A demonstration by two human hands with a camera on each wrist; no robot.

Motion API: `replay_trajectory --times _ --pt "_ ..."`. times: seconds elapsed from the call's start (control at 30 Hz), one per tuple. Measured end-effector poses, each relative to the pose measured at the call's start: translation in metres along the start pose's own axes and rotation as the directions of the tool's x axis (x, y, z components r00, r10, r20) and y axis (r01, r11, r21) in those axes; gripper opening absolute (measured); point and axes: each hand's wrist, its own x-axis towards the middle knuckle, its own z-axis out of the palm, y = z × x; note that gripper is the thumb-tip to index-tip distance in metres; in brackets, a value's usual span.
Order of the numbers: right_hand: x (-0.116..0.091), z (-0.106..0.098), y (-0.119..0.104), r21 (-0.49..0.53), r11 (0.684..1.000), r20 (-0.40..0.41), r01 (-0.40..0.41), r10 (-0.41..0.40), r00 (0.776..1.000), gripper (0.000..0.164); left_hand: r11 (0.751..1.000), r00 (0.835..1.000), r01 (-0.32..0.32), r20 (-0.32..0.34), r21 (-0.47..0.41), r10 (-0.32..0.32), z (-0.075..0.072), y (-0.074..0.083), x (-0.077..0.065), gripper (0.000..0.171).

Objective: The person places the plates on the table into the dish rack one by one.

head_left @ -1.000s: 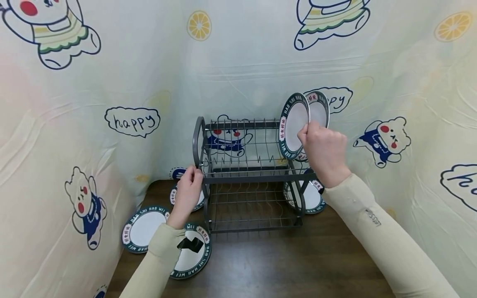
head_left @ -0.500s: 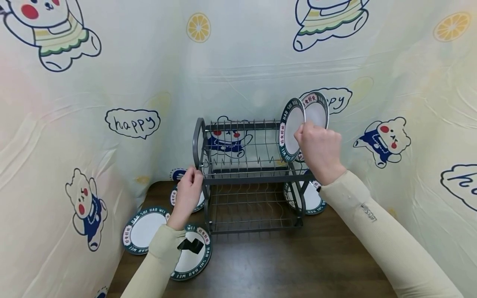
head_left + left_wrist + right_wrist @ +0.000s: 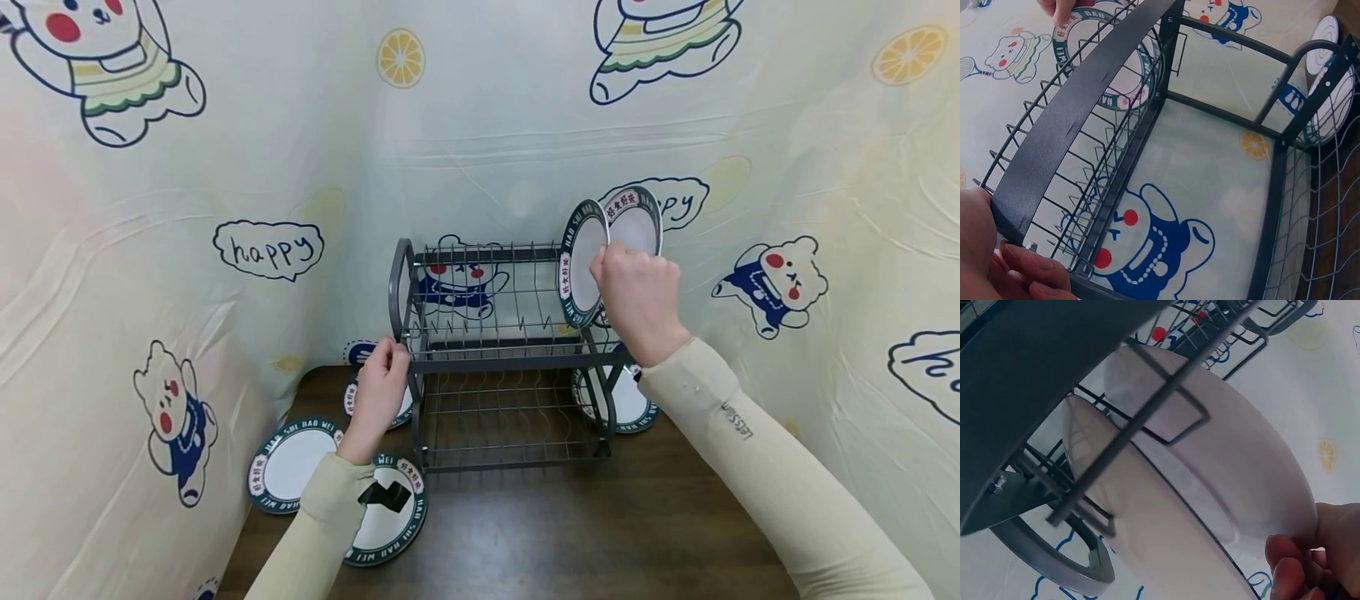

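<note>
My right hand (image 3: 640,296) pinches the right rim of a white plate (image 3: 581,262) with a dark green lettered border. This plate stands on edge in the upper tier of a dark metal dish rack (image 3: 495,364), towards its right end. Close behind it on the right, a second plate (image 3: 633,223) also stands upright, partly hidden by my hand. Thumb and fingers are at the rim of the held plate (image 3: 1235,444) in the right wrist view. My left hand (image 3: 381,387) grips the rack's left front corner, around the end of the flat bar (image 3: 1066,119).
Left of the rack, matching plates lie on the brown table: one at the far left (image 3: 296,462), one nearer the front (image 3: 386,517), and one partly behind the left hand (image 3: 405,408). Another plate (image 3: 630,400) shows behind the rack's right leg. A patterned cloth (image 3: 495,125) hangs behind.
My right hand has shifted slightly left with the held plate, which now shows narrower and farther from the second plate at the top. The left hand stays on the rack.
</note>
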Motion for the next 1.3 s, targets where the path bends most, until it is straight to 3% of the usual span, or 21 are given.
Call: replay_trajectory --times 0.4,0.63,1.17,1.3 --pt "0.007 -0.012 0.002 0.062 0.997 0.157 -0.038 0.028 0.987 0.042 1.000 1.000 0.007 -0.003 -0.009 -0.007 0.000 0.000 0.000 0.025" --pt "0.009 -0.017 0.001 0.047 0.996 0.229 -0.070 0.058 0.972 0.036 1.000 1.000 0.006 -0.008 -0.005 -0.006 0.000 0.001 0.000 0.026" --pt "0.009 -0.022 0.000 0.010 0.990 0.247 -0.143 0.136 0.959 0.029 1.000 1.000 0.000 -0.011 0.004 0.001 0.000 0.000 0.000 0.026" --pt "0.009 -0.023 0.001 -0.029 0.991 0.256 -0.131 0.134 0.957 0.019 1.000 1.000 0.004 -0.004 0.003 -0.004 0.000 0.000 -0.001 0.026"
